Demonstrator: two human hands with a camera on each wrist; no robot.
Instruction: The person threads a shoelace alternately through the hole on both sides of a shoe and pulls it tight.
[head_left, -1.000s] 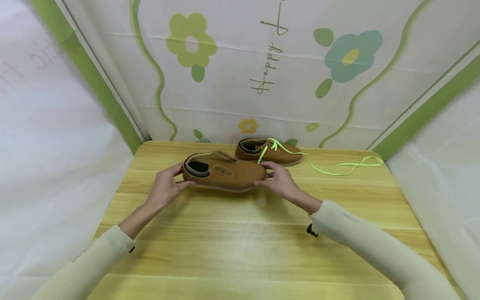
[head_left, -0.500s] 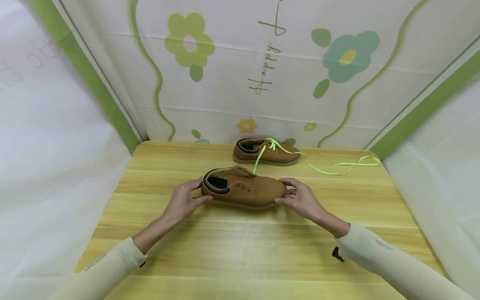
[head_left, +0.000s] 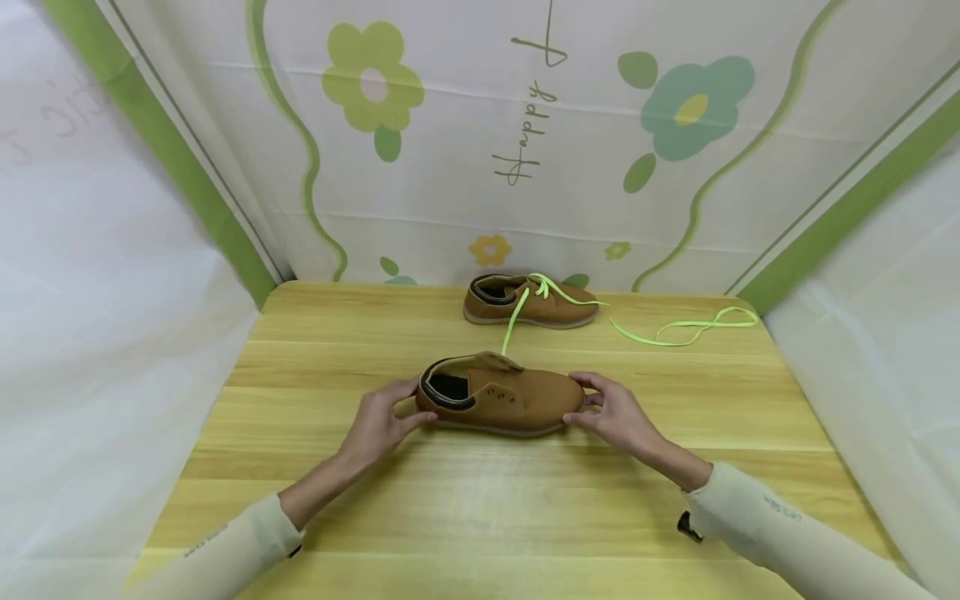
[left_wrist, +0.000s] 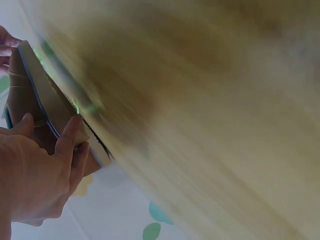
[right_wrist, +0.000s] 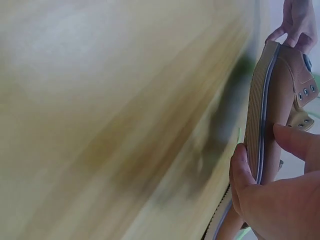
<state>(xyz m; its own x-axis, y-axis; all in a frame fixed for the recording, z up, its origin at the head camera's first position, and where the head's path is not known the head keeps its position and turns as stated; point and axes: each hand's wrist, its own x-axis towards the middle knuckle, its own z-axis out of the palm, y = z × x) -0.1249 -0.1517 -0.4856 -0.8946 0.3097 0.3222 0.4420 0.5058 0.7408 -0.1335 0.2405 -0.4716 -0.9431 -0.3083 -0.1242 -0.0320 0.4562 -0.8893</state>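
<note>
A brown unlaced shoe (head_left: 536, 400) with bare eyelets is held between both hands, its toe pointing right. My left hand (head_left: 378, 425) grips the heel, thumb on the near side. At the toe, my right hand (head_left: 618, 421) pinches with thumb and fingers. In the right wrist view, the ribbed sole (right_wrist: 257, 115) shows beside the fingers, and the shoe appears raised off the wooden table (head_left: 480, 517). Behind it stands a matching brown shoe (head_left: 562, 312) threaded with a neon-green lace (head_left: 513, 321), one end of which runs down behind the held shoe.
A loose neon-green lace (head_left: 701, 329) lies looped at the table's back right. A white curtain (head_left: 450, 125) printed with flowers hangs along the back edge, and white sheets with green borders stand at both sides.
Both hands have carried the unlaced shoe toward me and to the right, away from the laced shoe. The laced shoe and loose lace stay where they were.
</note>
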